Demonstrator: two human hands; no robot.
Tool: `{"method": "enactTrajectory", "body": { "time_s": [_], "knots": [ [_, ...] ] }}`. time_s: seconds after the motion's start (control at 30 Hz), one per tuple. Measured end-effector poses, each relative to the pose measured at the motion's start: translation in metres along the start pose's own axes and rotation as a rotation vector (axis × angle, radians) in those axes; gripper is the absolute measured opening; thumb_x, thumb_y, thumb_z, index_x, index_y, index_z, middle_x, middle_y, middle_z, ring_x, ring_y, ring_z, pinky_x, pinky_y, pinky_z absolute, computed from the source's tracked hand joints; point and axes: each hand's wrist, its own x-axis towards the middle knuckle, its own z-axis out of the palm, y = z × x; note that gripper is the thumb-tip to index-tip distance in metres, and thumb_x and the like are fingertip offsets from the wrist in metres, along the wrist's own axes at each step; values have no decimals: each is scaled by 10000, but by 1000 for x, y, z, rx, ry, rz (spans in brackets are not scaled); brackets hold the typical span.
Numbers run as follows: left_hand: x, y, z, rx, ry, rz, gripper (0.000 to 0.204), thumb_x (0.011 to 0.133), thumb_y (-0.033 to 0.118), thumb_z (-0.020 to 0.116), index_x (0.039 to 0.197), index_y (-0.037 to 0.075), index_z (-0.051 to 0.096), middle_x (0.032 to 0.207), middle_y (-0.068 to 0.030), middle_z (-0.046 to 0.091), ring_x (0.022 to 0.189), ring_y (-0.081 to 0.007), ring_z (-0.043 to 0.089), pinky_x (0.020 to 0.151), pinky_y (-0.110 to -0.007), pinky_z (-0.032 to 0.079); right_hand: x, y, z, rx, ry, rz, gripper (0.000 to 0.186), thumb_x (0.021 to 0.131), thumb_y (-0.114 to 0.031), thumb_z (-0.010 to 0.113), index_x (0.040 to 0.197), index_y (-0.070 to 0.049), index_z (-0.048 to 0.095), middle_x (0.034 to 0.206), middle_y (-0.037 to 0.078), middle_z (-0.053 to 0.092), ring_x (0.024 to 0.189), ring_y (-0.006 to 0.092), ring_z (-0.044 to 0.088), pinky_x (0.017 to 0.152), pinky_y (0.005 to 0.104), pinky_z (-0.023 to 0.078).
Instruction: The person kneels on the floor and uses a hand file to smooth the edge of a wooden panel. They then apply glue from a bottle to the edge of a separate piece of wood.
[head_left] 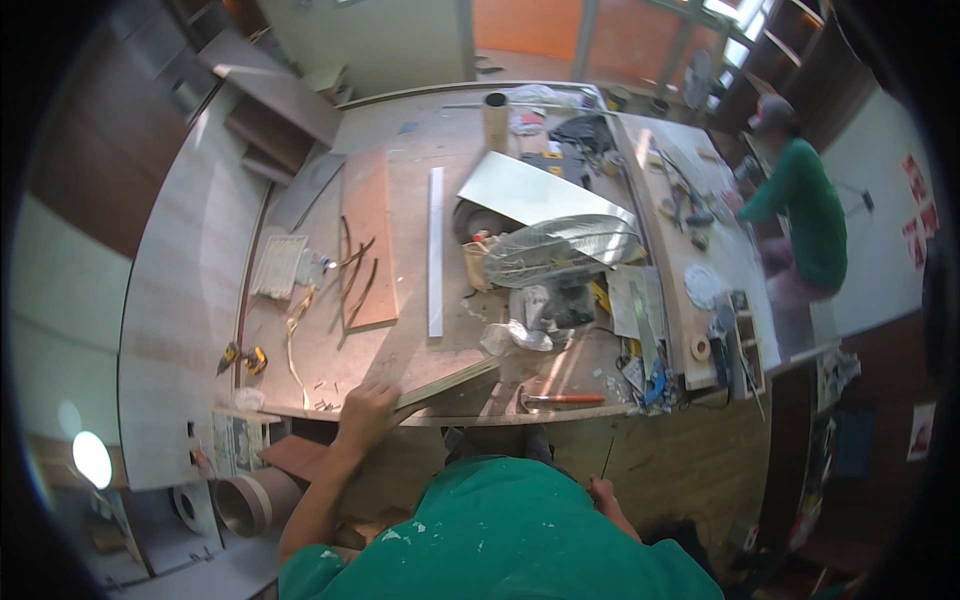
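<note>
My left hand (367,410) grips the near end of a narrow stack of wooden strips (447,381) lying at the table's front edge. My right hand (603,492) is low beside my body, closed on a thin dark rod (607,458) that points upward. An orange-handled tool (560,399) lies on the table right of the strips. Several small loose pieces (325,399) lie left of my left hand, and a yellow drill (250,358) rests at the left edge.
The table (410,120) holds boards (367,240), a white strip (436,250), a fan guard (555,250) and bags. A co-worker in green (810,220) stands at a side bench (750,320) on the right. A cardboard tube (255,502) lies below left.
</note>
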Motion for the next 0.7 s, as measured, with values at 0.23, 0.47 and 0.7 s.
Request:
{"method": "enactTrajectory", "body": {
  "time_s": [0.23,0.47,0.7],
  "knots": [
    [22,-12,9,-136,105,-68,493,872,505,790,793,43,635,777,-119,645,769,-334,670,678,-464,529,-29,-53,25,-346,-88,-134,343,966,-258,678,1110,52,645,852,159,669,700,329,678,622,487,553],
    [30,-23,14,-183,86,-84,487,879,511,783,822,41,667,795,-126,661,763,-332,670,679,-471,522,-44,-129,47,-483,-42,-283,177,947,-150,698,976,22,670,819,141,668,638,264,654,558,464,596],
    [60,-24,-5,-75,-112,-187,536,893,569,753,846,42,669,846,-132,691,793,-333,699,699,-457,553,2,-184,66,-622,-115,-177,185,952,-106,671,1041,56,685,858,165,689,646,279,675,541,453,598]
  ]
}}
